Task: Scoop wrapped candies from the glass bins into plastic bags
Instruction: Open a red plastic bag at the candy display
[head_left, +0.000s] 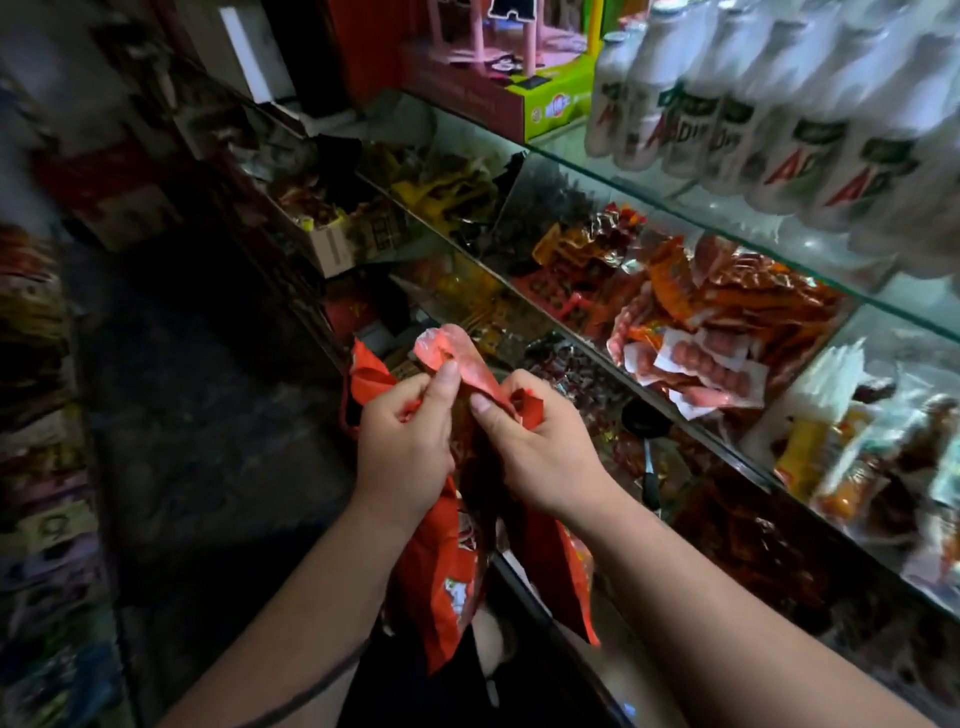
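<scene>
Wrapped candies (582, 379) lie heaped in the glass bin (727, 452) just right of the red plastic bag (441, 561), which hangs in front of the person's body, outside the bin. Both hands work the bag's mouth. The left hand (405, 441) pinches a thin, stretched fold of the film between thumb and forefinger. The right hand (535, 452), touching the bag on its other side, has its fingers curled round a red handle loop while the thumb presses the same fold. A black scoop (647, 421) rests in the candies to the right of the bag, with neither hand on it. Dark shapes seem to sit inside the bag, but blur and dim light make it hard to say whether it is loaded.

The film is the weak point: it has gone pale where it is pulled taut, and a harder tug between the two pinches could tear it. Because the bag hangs over the floor rather than over the bin, anything that slips out of a half-open mouth would drop out of reach. Swinging the bag to the right could also knock the scoop's handle and scatter candies
</scene>
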